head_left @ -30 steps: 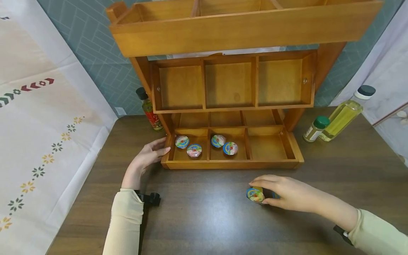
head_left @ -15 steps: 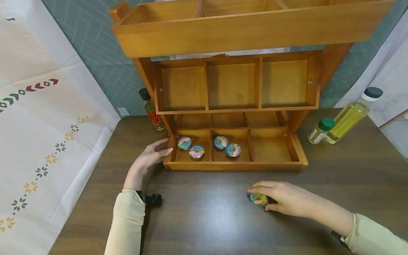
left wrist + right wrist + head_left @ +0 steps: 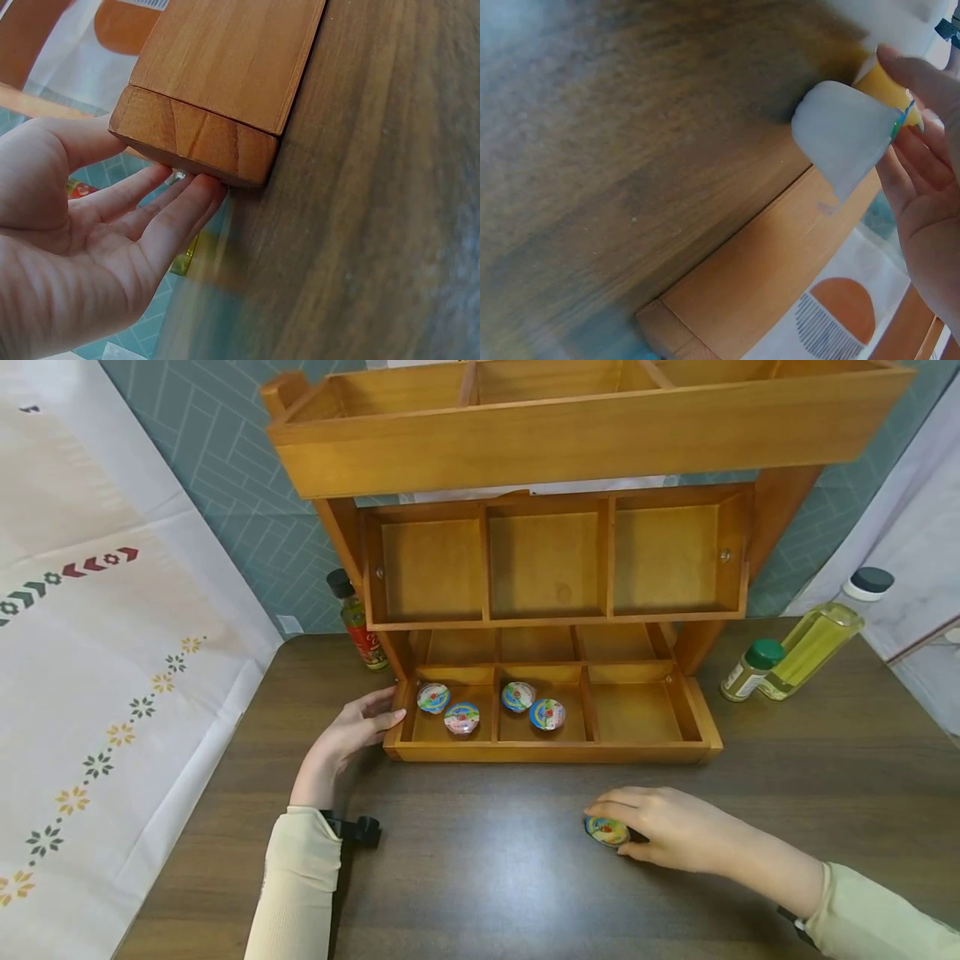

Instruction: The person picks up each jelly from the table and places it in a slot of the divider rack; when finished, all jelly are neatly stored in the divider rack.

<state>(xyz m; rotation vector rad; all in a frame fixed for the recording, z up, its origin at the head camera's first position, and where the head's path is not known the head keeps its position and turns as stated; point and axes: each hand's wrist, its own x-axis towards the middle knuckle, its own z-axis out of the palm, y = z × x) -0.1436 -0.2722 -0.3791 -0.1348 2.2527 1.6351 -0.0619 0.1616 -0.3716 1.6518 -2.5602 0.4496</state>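
Observation:
My left hand [image 3: 352, 731] is at the left end of the wooden rack [image 3: 547, 752]. In the left wrist view, its fingertips [image 3: 199, 191] touch the outer side and the thumb reaches the upper edge. On the table in front of the rack, my right hand [image 3: 660, 827] grips a yellow-lidded jelly cup [image 3: 606, 832] between thumb and fingers. The right wrist view shows a white cup [image 3: 844, 127] close by the hand, with the yellow one [image 3: 889, 88] behind it. Jelly cups lie in the bottom tier: two in the left compartment [image 3: 461, 718], two in the middle one [image 3: 547, 715].
Right of the rack stand a green-capped spice jar [image 3: 752, 670] and an oil bottle [image 3: 813, 647]. A red-labelled bottle [image 3: 360, 622] is behind its left side. Tilted above the bottom tier is a middle tier [image 3: 547, 560], with a top tier [image 3: 585, 447] overhanging it.
My right hand has shifted slightly nearer the table's front, and the yellow-lidded cup with it. The blue bit of a second cup under the palm is now hidden. The left hand stays against the rack.

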